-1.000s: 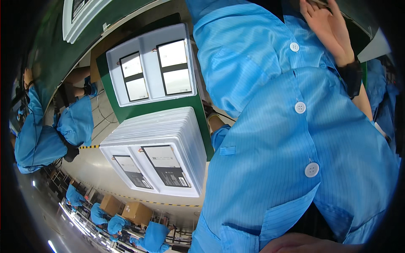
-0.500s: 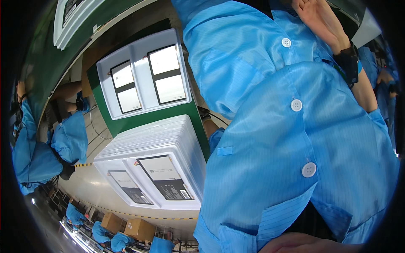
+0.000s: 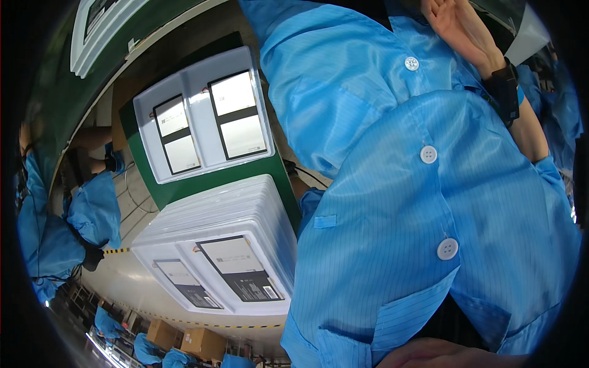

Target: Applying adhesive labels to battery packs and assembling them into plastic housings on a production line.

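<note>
At the upper right my right hand (image 3: 457, 30) is raised, palm showing, its fingers loosely bent and cut off by the upper edge. Nothing shows in it. A dark watch (image 3: 504, 92) is on that wrist. My left hand is out of view. To the left, a white two-compartment tray (image 3: 204, 141) holds two flat battery packs (image 3: 239, 135), silver and black with small wires, one per compartment. Below it in the picture is a tall stack of similar trays (image 3: 208, 214). Its top tray also carries two such packs (image 3: 236, 254), each with a printed label. Neither hand touches the trays.
A green surface (image 3: 199, 189) lies under the single tray. More white trays (image 3: 101, 37) stand on a green bench (image 3: 64, 101) at the upper left. Co-workers in blue smocks (image 3: 95, 208) are at the left, others at the lower left beside cardboard boxes (image 3: 202, 343). Yellow-black tape marks the floor.
The view has shifted slightly, so the single tray and the tray stack appear a little lower and further left. My right hand keeps nearly the same pose.
</note>
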A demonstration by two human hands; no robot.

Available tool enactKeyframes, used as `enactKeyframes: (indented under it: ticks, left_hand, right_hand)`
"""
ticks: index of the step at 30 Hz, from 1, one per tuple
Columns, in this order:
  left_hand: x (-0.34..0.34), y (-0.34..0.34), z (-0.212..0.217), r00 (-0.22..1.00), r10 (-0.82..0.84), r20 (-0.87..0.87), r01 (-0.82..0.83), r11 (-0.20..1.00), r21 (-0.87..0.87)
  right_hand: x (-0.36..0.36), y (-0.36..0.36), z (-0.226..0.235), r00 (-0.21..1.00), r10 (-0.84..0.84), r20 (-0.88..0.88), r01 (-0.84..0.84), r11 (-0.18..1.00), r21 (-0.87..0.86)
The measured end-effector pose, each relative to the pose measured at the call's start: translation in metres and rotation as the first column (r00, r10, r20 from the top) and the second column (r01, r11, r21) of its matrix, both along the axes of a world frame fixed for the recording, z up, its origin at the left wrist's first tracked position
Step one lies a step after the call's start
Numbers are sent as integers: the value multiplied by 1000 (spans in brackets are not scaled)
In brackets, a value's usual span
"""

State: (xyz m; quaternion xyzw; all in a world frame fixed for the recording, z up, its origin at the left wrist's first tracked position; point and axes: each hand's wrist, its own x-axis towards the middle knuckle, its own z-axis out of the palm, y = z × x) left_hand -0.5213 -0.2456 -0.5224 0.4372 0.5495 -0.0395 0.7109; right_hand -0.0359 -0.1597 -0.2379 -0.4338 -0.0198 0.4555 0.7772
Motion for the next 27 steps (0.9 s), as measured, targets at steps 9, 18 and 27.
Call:
enactKeyframes:
  ticks: [9, 18, 27]
  left_hand:
    - [-30, 31, 26, 1000, -7, -4, 8, 990, 144]
    - [56, 145, 87, 997, -40, 65, 5, 886, 465]
    - [167, 195, 245, 976, -217, -28, 170, 673, 719]
  right_hand:
    - [-17, 25, 10, 988, -154, -33, 151, 985, -88]
    - [2, -14, 4, 999, 29, -22, -31, 997, -72]
    - [16, -10, 11, 960, 276, -47, -278, 960, -41]
